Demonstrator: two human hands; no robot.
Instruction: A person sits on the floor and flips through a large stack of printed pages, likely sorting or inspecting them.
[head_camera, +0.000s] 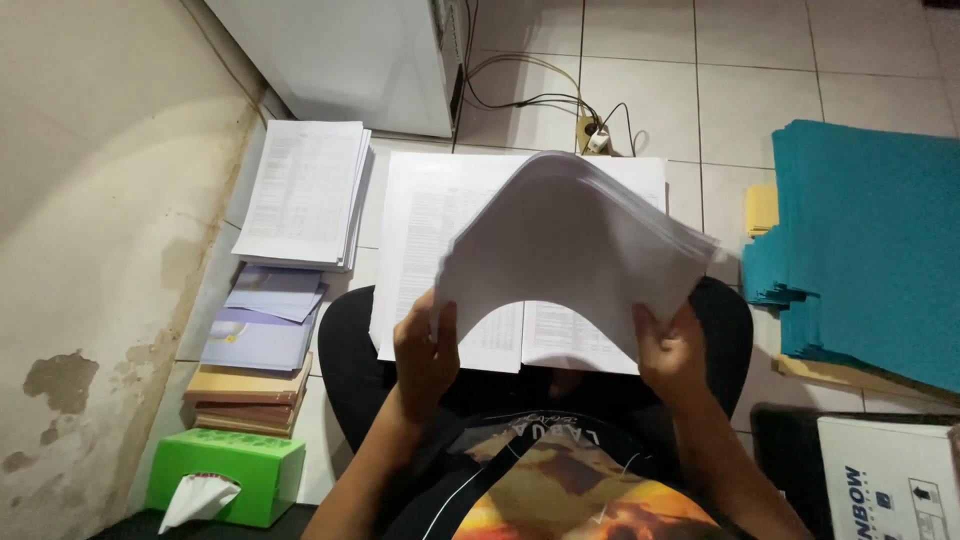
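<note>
Paper sheaf, one, arches between left hand and right hand, both gripping it; two printed stacks and one teal pile lie on tiled floor.

Thick sheaf of white paper, blank side facing up, held off the floor above the person's lap; gripped at its two near corners and bowed upward into an arch, far edge fanned slightly, sheets loose and unbound, overhanging printed sheets beneath
</note>
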